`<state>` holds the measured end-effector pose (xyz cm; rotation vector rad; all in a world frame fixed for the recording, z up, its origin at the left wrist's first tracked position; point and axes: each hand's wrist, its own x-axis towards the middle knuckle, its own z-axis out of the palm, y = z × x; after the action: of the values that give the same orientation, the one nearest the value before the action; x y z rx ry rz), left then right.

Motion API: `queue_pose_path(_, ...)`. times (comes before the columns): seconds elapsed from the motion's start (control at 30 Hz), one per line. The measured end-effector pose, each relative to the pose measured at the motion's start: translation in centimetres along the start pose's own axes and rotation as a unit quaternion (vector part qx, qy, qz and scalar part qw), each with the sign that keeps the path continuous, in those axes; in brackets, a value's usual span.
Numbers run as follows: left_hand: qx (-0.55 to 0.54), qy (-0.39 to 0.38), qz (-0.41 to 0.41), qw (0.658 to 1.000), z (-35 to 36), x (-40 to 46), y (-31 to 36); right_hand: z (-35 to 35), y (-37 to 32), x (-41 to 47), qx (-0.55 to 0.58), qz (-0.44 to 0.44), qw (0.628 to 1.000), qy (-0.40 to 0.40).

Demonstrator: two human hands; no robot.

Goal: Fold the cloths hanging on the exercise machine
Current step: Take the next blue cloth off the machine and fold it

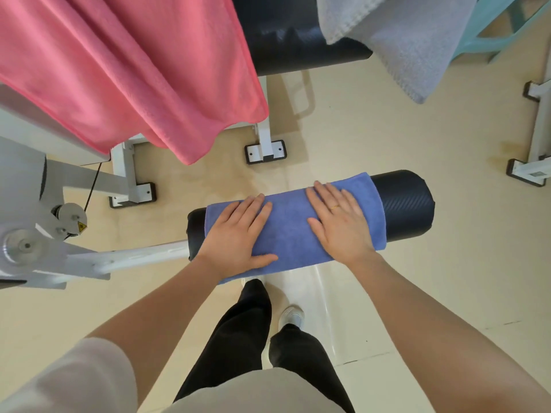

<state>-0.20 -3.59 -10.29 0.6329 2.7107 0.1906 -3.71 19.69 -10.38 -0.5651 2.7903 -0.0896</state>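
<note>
From the head view, my left hand (238,234) and right hand (338,219) lie flat on the blue cloth (293,225), fingers (256,208) straight and released, pressing it. The blue cloth is draped over the near black foam roller (408,201). Beyond the roller, a pink cloth (128,67) and a grey cloth (408,40) hang on the exercise machine (44,180).
</note>
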Motion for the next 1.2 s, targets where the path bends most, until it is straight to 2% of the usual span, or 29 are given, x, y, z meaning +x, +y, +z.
queue_pose_path(0.1,0.021,-0.02,-0.014,0.999,-0.1,-0.6,-0.9,-0.4,2.9,-1.4,0.001,0.116,0.993,-0.008)
queue_pose_path(0.17,0.022,-0.026,-0.025,0.999,-0.3,-0.7,-1.1,-0.7,4.5,-2.2,0.04,0.218,0.975,-0.008)
queue_pose_path(0.23,0.018,-0.028,-0.035,0.999,-0.5,-0.7,-0.8,-1.3,5.7,-2.7,0.08,0.284,0.955,-0.036)
queue_pose_path(0.3,0.003,-0.037,-0.047,0.998,-0.7,-0.4,-0.3,-2.4,5.8,-2.7,0.11,0.307,0.944,-0.055)
queue_pose_path(0.37,-0.028,-0.042,-0.073,0.996,-1.4,0.0,0.5,-3.5,5.3,-2.3,0.134,0.316,0.939,-0.032)
queue_pose_path(0.47,-0.025,0.001,-0.063,0.998,-1.9,1.0,3.2,-4.3,4.3,-2.0,0.151,0.317,0.936,0.007)
queue_pose_path(0.6,-0.038,0.031,-0.071,0.996,-1.6,3.4,8.3,-4.4,4.7,-1.9,0.284,0.36,0.889,-0.019)
queue_pose_path(0.67,-0.055,0.007,-0.127,0.99,-1.0,4.2,9.9,-4.4,5.2,-1.8,0.354,0.366,0.86,-0.035)
queue_pose_path(0.77,-0.037,-0.002,-0.18,0.983,-0.5,4.3,10.7,-5.0,5.8,-2.5,0.544,0.355,0.758,-0.067)
queue_pose_path(0.83,-0.012,-0.004,-0.178,0.984,-0.3,4.3,10.8,-5.8,6.3,-3.3,0.61,0.327,0.714,-0.106)
queue_pose_path(1.0,0.02,-0.032,-0.192,0.981,-0.6,4.9,11.2,-7.5,6.5,-3.7,0.642,0.225,0.709,-0.183)
queue_pose_path(1.13,0.027,-0.055,-0.207,0.976,-0.6,5.2,11.7,-8.7,4.9,-3.5,0.66,0.192,0.702,-0.185)
queue_pose_path(1.2,-0.009,-0.067,-0.186,0.98,-1.2,4.9,11.3,-9.4,3.8,-3.5,0.669,0.183,0.697,-0.183)
